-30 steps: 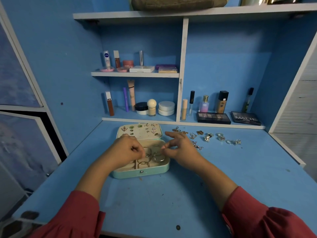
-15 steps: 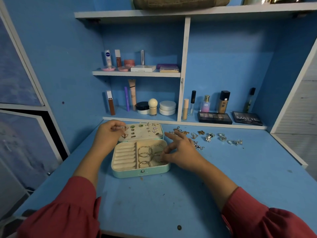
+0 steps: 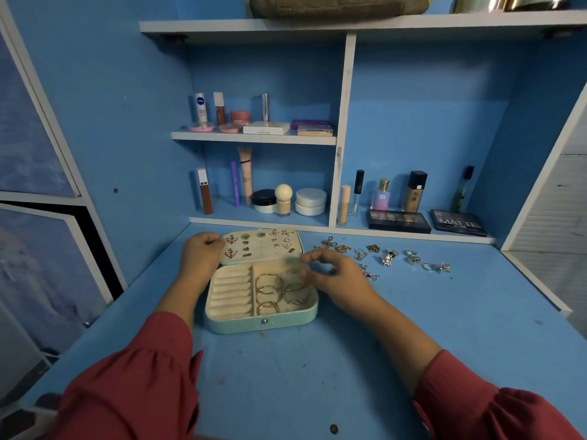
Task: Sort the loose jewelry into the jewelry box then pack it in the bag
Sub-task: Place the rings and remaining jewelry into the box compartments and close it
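The mint jewelry box [image 3: 260, 323] lies open on the blue desk. Its cream lid [image 3: 265, 254] lies back and carries several stud earrings. Several gold hoops [image 3: 281, 292] lie in the box's right compartment, and the ring rolls on its left are bare. My left hand [image 3: 201, 257] has curled fingers at the lid's left edge, thumb on its corner. My right hand [image 3: 338, 279] hovers over the box's right rear corner with loosely curled fingers, and I see nothing between them. Loose jewelry [image 3: 386, 257] is strewn to the right. An olive bag [image 3: 333, 6] sits on the top shelf.
Cosmetics fill the shelves behind: bottles and jars [image 3: 286, 200], two dark palettes [image 3: 398, 220] on the ledge just behind the loose pieces. A white frame edge [image 3: 536, 287] bounds the desk on the right.
My right hand has lifted off the box's right compartment and drifted slightly back and right. My left hand stays at the lid's left edge, where it went after leaving the box's middle.
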The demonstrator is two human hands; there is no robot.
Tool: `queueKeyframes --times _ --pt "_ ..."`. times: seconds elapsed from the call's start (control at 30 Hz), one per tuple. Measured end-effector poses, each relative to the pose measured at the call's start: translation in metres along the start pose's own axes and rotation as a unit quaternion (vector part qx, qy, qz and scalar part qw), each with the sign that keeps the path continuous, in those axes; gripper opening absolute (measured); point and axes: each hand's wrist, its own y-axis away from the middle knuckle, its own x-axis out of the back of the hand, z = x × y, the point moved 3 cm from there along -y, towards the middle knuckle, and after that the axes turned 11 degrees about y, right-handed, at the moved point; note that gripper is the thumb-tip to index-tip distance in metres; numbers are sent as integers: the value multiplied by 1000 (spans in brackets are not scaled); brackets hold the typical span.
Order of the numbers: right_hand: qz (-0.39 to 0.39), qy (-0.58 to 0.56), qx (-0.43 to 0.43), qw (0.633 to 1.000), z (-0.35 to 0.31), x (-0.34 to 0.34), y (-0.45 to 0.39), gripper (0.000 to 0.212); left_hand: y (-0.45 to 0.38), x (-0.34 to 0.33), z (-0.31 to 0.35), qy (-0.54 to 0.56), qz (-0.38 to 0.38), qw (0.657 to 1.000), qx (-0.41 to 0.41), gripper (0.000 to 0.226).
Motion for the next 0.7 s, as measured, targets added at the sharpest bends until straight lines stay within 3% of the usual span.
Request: queueKeyframes --times 0.17,0.37,0.5,0.7 --pt "65 102 -1 993 -2 5 -8 22 -5 -1 -4 -58 -24 998 -1 18" --pt "26 246 -5 969 9 16 -13 41 -11 -1 -7 -87 -42 995 1 21" --pt "-18 292 -28 956 16 29 -12 30 -14 -1 -8 -110 -49 993 -2 24" --pt "34 315 -19 948 24 34 -15 18 -17 1 -12 -122 -47 991 12 31"
